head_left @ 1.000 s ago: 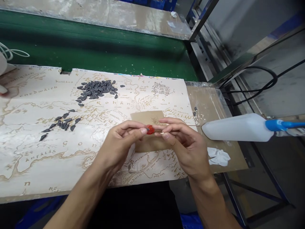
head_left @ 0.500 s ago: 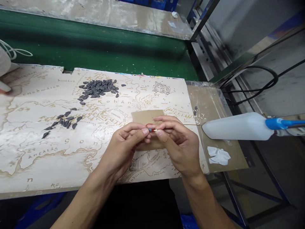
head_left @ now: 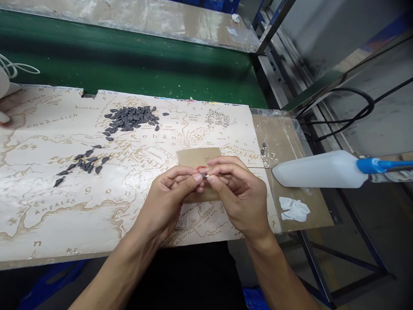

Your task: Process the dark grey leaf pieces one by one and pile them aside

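Between thumb and fingers, my left hand [head_left: 172, 187] pinches a small dark grey piece [head_left: 203, 175], mostly covered by the fingertips. A thin red loop [head_left: 201, 167] shows just above it. My right hand [head_left: 241, 187] is closed in a pinch on a tiny cream-white bit [head_left: 207, 176], which meets or nearly meets the grey piece. Under both hands lies a brown card [head_left: 190, 156]. Farther back on the map-printed sheet [head_left: 64, 228] are a pile of dark grey pointed pieces [head_left: 132, 117], a smaller scattered group [head_left: 87, 165] and a patch of tiny pale bits [head_left: 218, 118].
At the right lies a white bottle with a blue cap [head_left: 319, 169], beside a crumpled white tissue [head_left: 294, 209]. A few loose bits [head_left: 264, 153] sit near the sheet's right edge. Beyond the sheet runs a green belt [head_left: 135, 64]. A white object with a cord [head_left: 6, 86] stands far left.
My right fingertips and the cream-white bit have come slightly closer to the grey piece, and less red shows between them. The whole view has shifted a little.
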The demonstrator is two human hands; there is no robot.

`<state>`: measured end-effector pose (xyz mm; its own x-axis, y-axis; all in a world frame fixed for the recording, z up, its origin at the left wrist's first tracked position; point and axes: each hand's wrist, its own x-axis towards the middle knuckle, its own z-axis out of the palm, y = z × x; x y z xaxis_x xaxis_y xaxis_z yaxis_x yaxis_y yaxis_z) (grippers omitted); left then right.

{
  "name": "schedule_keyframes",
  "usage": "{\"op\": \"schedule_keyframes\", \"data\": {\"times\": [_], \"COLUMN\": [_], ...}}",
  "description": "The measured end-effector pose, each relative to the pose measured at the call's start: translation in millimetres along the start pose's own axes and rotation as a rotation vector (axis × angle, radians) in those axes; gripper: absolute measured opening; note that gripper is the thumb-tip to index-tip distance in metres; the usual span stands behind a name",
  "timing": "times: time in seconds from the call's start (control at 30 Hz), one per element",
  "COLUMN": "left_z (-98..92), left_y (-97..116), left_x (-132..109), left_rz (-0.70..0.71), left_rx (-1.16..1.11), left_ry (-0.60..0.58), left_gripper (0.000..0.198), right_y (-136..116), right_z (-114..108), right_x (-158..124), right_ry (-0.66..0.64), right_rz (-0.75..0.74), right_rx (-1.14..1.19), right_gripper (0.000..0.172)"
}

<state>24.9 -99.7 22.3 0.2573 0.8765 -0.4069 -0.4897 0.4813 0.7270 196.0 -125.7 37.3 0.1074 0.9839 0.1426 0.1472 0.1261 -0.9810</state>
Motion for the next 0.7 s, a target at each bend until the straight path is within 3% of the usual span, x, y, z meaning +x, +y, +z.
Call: {"op": "schedule_keyframes", "data": {"times": [0.17,0.57,0.7], "left_z": [2.8,8.2,-6.1], "left_y": [-4.4,-7.6,3.4], "left_x": [-2.0,-2.9,3.0], "left_rz": [0.062,0.122,0.2], "left_rx": [-0.013,0.008,0.091], "left_ry": [0.028,0.083,0.13], "left_gripper": [0.029,0.03,0.023], "right_y": [-1.5,0.0,-2.4], "right_z": [5.3,8.8,1.7], "right_x": [-0.1,2.3,15.0], "right_ry": [0.008,0.008,-0.027], "right_rz": [0.019,-0.016,-0.055], "right_rx": [0.069,-0.024,-0.013], "right_gripper": [0.005,0.004,0.007]}}
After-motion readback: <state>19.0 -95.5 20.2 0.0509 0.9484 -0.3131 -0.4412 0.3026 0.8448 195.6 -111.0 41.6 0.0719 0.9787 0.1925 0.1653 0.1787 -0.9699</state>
